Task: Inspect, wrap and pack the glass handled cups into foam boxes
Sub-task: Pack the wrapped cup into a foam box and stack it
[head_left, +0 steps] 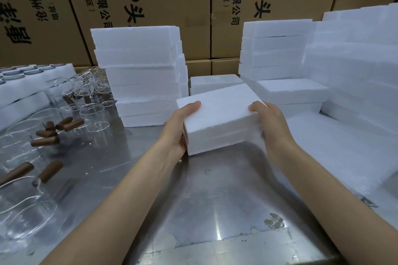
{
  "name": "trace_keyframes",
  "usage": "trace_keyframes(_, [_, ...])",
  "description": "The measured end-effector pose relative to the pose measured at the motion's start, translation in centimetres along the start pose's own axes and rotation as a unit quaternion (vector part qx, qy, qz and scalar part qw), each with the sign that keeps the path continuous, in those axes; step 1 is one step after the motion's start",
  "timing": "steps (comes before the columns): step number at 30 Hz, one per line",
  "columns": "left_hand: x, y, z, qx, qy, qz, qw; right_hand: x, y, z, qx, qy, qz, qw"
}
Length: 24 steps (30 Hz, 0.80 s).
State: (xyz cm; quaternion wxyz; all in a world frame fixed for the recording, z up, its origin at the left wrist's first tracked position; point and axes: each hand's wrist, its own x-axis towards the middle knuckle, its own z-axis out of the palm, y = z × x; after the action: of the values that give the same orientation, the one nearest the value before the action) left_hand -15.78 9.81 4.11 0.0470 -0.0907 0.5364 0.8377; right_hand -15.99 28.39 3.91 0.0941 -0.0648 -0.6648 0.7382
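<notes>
A closed white foam box [219, 116] sits in the middle of the view, tilted, held between both hands just above the steel worktop [193, 211]. The left hand [179, 127] has its grip wrapped round the box's left end, thumb on top; the right hand [269, 122] grasps the right end the same way. Behind it stand a tall stack of foam boxes [140, 75] on the left and another stack [273, 47] on the right, with more foam along the right edge. Glass handled cups [53, 127] with brown handles crowd the worktop's left side. Printed cardboard cartons [163, 2] form the back wall.
</notes>
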Motion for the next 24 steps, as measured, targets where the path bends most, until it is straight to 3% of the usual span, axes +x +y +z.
trace_keyframes(5, [0.1,-0.2,0.5,-0.044,0.013,0.042,0.998,-0.5,-0.6,-0.7,0.092,-0.049,0.108,0.989])
trace_keyframes(10, [0.4,-0.7,1.4,-0.050,0.060,0.099,0.992,-1.9,-0.1,1.0,0.121,-0.171,0.182,0.961])
trace_keyframes(17, [0.6,-1.8,2.3,0.000,0.034,0.146,0.989,-1.3,-0.6,0.8,0.132,-0.095,0.164,0.973])
trace_keyframes(24, [0.7,-2.6,2.2,0.096,-0.017,0.178,0.979,2.0,-5.2,-1.2,0.234,0.003,0.149,0.961])
